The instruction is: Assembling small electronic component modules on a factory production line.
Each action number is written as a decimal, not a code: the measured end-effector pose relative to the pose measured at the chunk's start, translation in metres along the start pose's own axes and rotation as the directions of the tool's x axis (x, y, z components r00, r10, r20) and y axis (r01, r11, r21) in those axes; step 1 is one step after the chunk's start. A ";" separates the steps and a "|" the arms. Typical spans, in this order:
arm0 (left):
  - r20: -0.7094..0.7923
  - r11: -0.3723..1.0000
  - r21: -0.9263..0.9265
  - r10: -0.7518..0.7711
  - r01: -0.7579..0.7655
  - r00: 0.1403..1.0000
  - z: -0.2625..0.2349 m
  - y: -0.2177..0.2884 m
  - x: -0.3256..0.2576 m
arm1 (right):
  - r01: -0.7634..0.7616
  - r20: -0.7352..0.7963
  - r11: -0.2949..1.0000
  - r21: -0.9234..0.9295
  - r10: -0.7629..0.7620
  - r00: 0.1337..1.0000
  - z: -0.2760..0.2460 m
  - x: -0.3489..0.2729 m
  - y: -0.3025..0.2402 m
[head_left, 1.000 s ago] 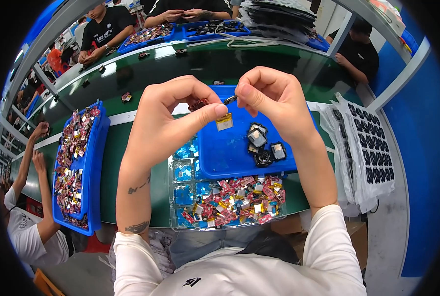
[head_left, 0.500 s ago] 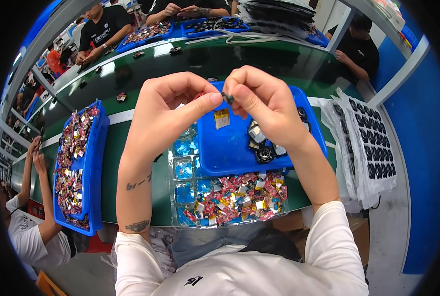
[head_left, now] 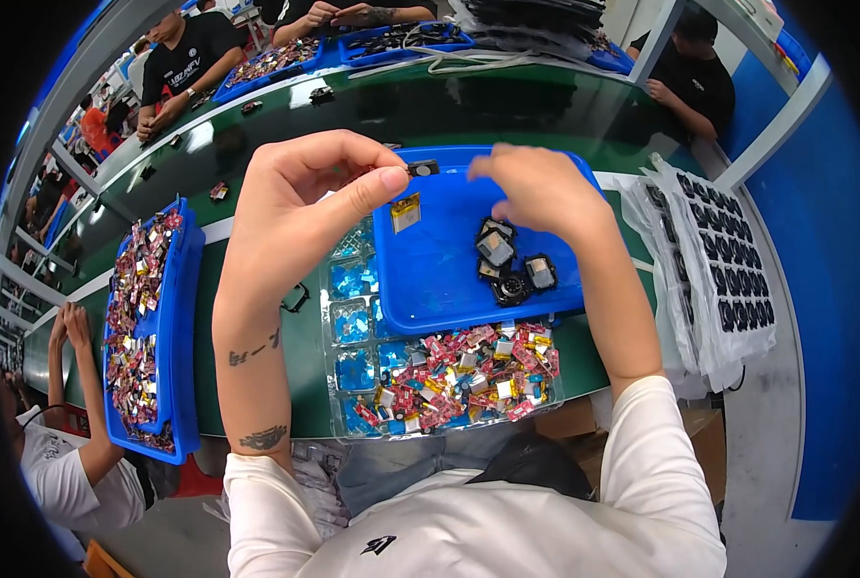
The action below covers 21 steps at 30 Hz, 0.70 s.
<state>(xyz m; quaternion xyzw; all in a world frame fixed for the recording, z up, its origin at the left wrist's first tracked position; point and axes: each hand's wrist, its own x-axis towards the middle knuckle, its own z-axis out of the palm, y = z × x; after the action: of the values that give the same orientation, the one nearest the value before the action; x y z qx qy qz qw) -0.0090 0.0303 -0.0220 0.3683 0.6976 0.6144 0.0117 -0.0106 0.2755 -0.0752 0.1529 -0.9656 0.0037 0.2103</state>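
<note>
Left hand (head_left: pixel 304 183) pinches a small black rectangular part (head_left: pixel 424 169) near the far edge of a shallow blue plastic tray (head_left: pixel 430 284); a flat silver-and-yellow battery (head_left: pixel 406 214) shows just below; right hand (head_left: pixel 545 188), blurred, has thumb and forefinger parted; bare tray floor stretches left of the clustered black-framed pieces (head_left: pixel 509 262); its near edge overlaps a clear compartmented plastic tray (head_left: pixel 335 424).
</note>
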 end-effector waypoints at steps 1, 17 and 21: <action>0.002 1.000 -0.001 -0.002 0.002 1.000 0.000 0.000 0.000 | 0.002 0.213 0.997 0.082 -0.019 0.977 0.002 0.001 0.002; -0.043 0.991 0.119 -0.061 0.066 0.997 0.005 -0.004 0.000 | 0.022 0.458 0.936 0.351 -0.192 0.868 0.016 0.016 -0.009; -0.116 0.978 0.187 -0.070 0.091 0.991 0.010 -0.011 0.000 | -0.036 0.056 0.624 0.781 -0.012 0.998 0.010 0.021 -0.024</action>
<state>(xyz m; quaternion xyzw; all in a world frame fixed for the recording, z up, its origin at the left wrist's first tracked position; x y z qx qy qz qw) -0.0102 0.0392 -0.0339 0.3053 0.7675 0.5625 -0.0369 -0.0258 0.2454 -0.0767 0.2226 -0.8750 0.4191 0.0960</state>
